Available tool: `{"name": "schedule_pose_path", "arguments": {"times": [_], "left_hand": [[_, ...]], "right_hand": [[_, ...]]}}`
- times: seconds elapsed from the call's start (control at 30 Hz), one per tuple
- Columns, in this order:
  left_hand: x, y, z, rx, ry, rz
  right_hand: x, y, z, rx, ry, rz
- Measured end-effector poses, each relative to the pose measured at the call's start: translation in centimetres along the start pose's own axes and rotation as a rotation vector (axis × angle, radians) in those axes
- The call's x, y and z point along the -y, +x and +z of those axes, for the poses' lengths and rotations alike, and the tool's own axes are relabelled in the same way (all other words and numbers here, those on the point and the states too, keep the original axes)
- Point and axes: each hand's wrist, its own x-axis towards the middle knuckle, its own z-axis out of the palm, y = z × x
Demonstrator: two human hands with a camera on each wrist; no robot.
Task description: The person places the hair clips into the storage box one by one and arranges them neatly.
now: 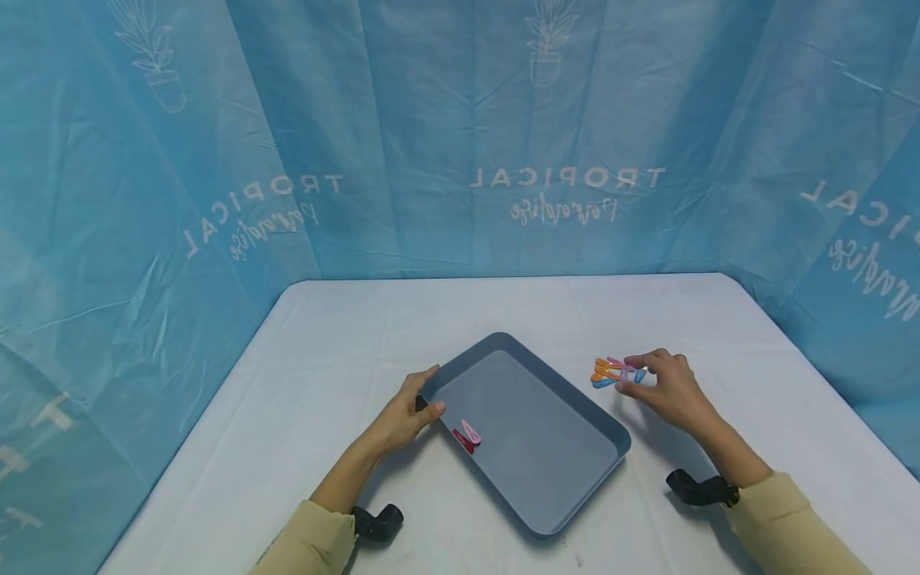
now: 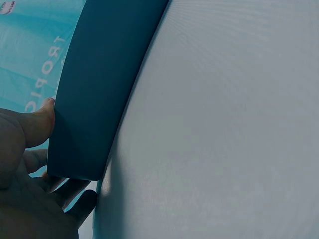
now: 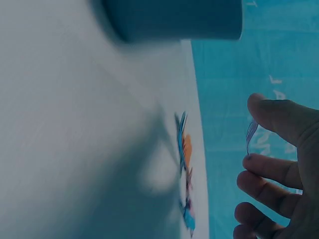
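Note:
My left hand (image 1: 398, 419) holds a grey-blue tray (image 1: 532, 407) by its left corner, the thumb at the rim. In the left wrist view, the hand (image 2: 30, 164) wraps the tray's end wall (image 2: 99, 89). A pink snap hair clip (image 1: 470, 432) and a red snap hair clip (image 1: 463, 441) lie inside the tray, at its left side. My right hand (image 1: 668, 387) is over a small pile of hair clips (image 1: 606, 371), orange, blue and pink. In the right wrist view, its thumb and index finger pinch a purple hair clip (image 3: 251, 133) above the table.
A white cloth covers the table (image 1: 359, 335). Blue printed curtains (image 1: 431, 120) hang behind it and at both sides. The tray lies at an angle in the middle, its right corner near the pile. Each wrist wears a black camera mount (image 1: 379, 524).

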Motion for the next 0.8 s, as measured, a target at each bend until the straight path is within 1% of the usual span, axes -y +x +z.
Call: {"name": "schedule_pose_path", "arguments": {"times": [0.17,0.33,0.5,0.67,0.8], "left_hand": [[0.0,0.1,0.0,-0.001,-0.001,0.000],[-0.2,0.0,-0.1,0.001,-0.004,0.002],[-0.2,0.0,-0.1,0.005,-0.003,0.012],[-0.2,0.0,-0.1,0.003,0.002,0.011],[-0.1,0.0,-0.1,0.002,0.007,0.010]], "right_hand": [[1.7,0.3,0.0,-0.017,0.039,-0.084],[3.4,0.8,0.2,-0.017,0.065,-0.119],[5.1,1.3,0.7,-0.010,0.065,-0.154],[6.5,1.7,1.0,-0.018,0.056,-0.225],[7.5,1.9,1.3,-0.007,0.070,-0.280]]}}
